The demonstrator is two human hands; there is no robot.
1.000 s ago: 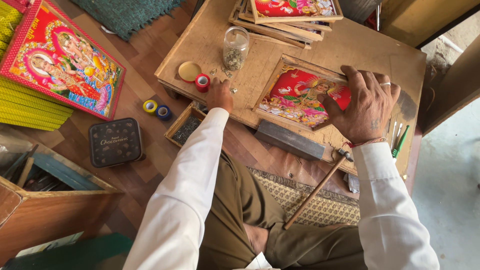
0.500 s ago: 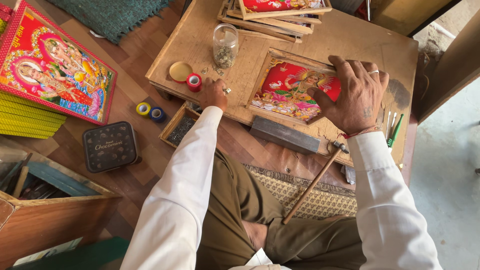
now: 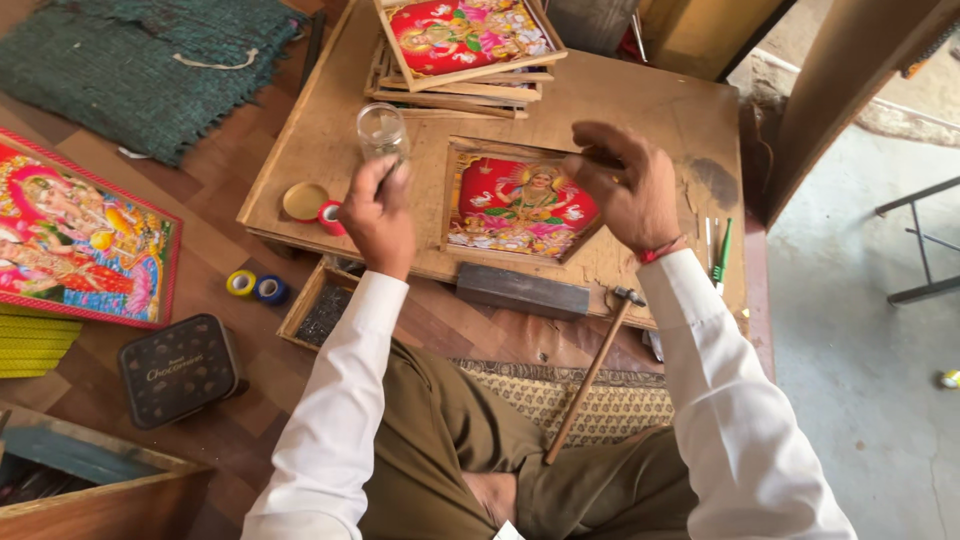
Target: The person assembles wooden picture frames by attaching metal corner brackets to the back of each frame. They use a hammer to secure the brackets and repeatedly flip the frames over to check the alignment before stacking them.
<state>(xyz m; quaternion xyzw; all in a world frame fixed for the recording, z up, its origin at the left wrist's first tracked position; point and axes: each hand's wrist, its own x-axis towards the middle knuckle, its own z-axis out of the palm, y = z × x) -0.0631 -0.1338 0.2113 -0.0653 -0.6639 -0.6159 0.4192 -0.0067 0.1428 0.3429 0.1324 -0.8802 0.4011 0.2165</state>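
A small framed picture in red and gold lies face up on a low wooden table. My left hand is raised over the table's front edge with its fingers pinched together, just below a clear glass jar. My right hand hovers above the picture's right corner. Its fingers are curled and apart, and I see nothing in them. Both of my sleeves are white.
A stack of framed pictures sits at the table's back. A hammer leans at the front edge beside a dark metal bar. A lid, tape rolls, a tray of nails, a dark tin and a large picture lie to the left.
My right hand has lifted off the picture and curled its fingers. My left hand has risen from the table edge toward the jar.
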